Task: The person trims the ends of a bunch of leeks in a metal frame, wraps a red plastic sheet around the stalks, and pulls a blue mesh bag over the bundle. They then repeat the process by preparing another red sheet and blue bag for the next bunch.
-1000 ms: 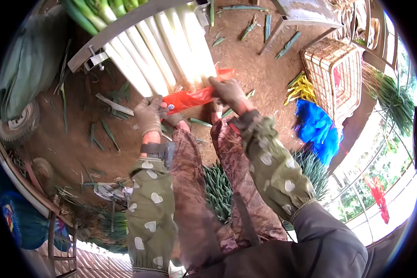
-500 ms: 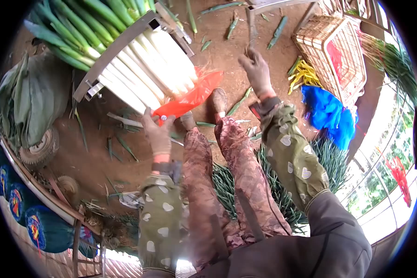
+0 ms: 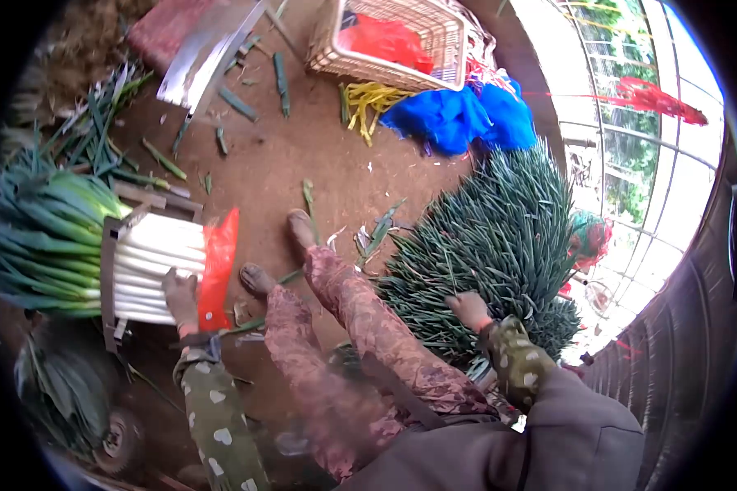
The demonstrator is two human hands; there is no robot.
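R hand point(image 3: 469, 311) has just been moved off the red sheet point(image 3: 219, 266) to the dark green pile point(image 3: 499, 233); its grip can't be told. L hand point(image 3: 180, 296) has been shifted from the sheet's corner onto the white stalks point(image 3: 157, 254) — fingers slightly apart, laid on top, nothing seen pinched. So the sheet, by the root ends, is now held by neither hand, w/ stalks steadied at most by L. Stalks are set in the metal frame point(image 3: 108, 274), long axis approx. side to side — leaves pointing L, roots R; sheet's long axis crosswise.
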